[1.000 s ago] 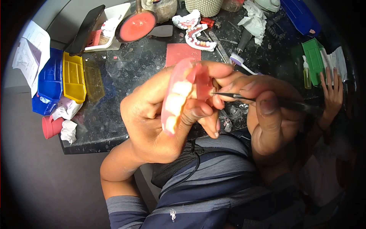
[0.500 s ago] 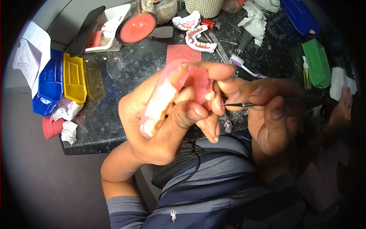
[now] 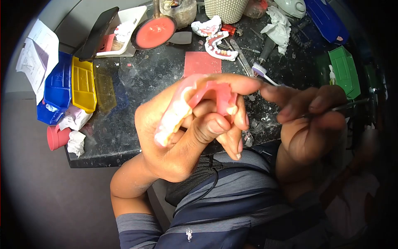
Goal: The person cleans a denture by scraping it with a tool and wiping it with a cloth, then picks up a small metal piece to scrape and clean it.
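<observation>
My left hand is closed around a pink denture with a row of pale teeth. It holds the denture tilted above the table's front edge, thumb and fingers on its inner side. To the right, my right hand grips a thin dark metal dental instrument, which slants up and rightward. The tip of that instrument is hard to make out among the fingers. My right fingertips are near the left index fingertip, and the instrument is apart from the denture. Behind the denture lies a flat pink wax sheet.
A pan of pink wax, a white tray and dental casts stand at the back. A toothbrush and a knife lie behind my hands. Yellow and green bins flank the dusty black table.
My right hand has moved right, taking the instrument away from the denture, and the instrument now points another way. My left hand, still holding the denture, has shifted slightly right and down.
</observation>
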Motion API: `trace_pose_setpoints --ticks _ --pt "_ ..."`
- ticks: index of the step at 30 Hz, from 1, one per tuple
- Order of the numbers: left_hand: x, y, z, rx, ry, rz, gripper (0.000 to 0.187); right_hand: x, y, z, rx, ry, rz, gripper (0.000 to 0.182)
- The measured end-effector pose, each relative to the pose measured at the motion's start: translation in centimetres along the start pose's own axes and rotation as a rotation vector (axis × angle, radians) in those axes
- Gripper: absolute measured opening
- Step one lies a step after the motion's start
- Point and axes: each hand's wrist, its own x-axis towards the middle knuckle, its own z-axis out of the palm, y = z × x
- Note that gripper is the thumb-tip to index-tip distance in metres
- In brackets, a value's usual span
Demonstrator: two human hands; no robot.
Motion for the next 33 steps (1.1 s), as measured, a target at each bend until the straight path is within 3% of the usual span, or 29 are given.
trace_pose_setpoints --ticks 2,8,12,15,17,19,21,23,25,27,29,33 --pt "0.0 0.1 0.1 0.004 0.004 -0.004 0.052 -0.1 -0.6 -1.2 0.062 -0.125 0.059 0.042" --pt "0.0 -0.1 0.1 -0.007 0.000 -0.005 0.052 -0.2 -2.7 0.5 -0.301 -0.093 0.112 0.040" --pt "0.0 -0.4 -0.8 0.051 -0.086 0.026 0.050 0.1 -3.1 1.6 -0.361 -0.102 0.136 0.042" --pt "-0.3 -0.3 -0.3 0.036 -0.030 0.025 0.048 0.4 -2.9 1.6 -0.387 -0.155 0.124 0.046" --pt "-0.3 -0.2 -1.1 0.114 -0.105 0.078 0.047 1.3 -2.0 0.4 -0.427 -0.405 -0.171 0.047" --pt "-0.3 -0.3 -1.4 0.192 -0.181 0.129 0.047 1.8 -2.3 0.2 -0.558 -0.478 -0.214 0.046" --pt "-0.2 -0.3 -1.3 0.201 -0.123 0.115 0.046 2.2 -2.9 0.4 -0.689 -0.551 -0.256 0.045" --pt "-0.1 -0.4 -1.2 0.210 -0.066 0.102 0.045 2.2 -3.4 1.4 -1.019 -0.610 -0.269 0.047" --pt "0.0 -0.4 -1.0 0.216 -0.036 0.096 0.045 1.9 -3.3 1.2 -1.045 -0.537 -0.276 0.053" --pt "0.3 -0.4 -0.3 -0.043 -0.025 -0.044 0.045 1.6 -3.6 0.1 -0.951 -0.450 -0.169 0.059" --pt "0.4 -1.7 -0.3 -0.118 0.031 0.049 0.046 1.4 -2.7 -0.8 -0.981 -0.392 -0.234 0.063" --pt "0.9 -1.8 -0.9 -0.100 -0.073 0.113 0.047 1.2 -2.2 -1.1 -0.954 -0.268 -0.225 0.064"
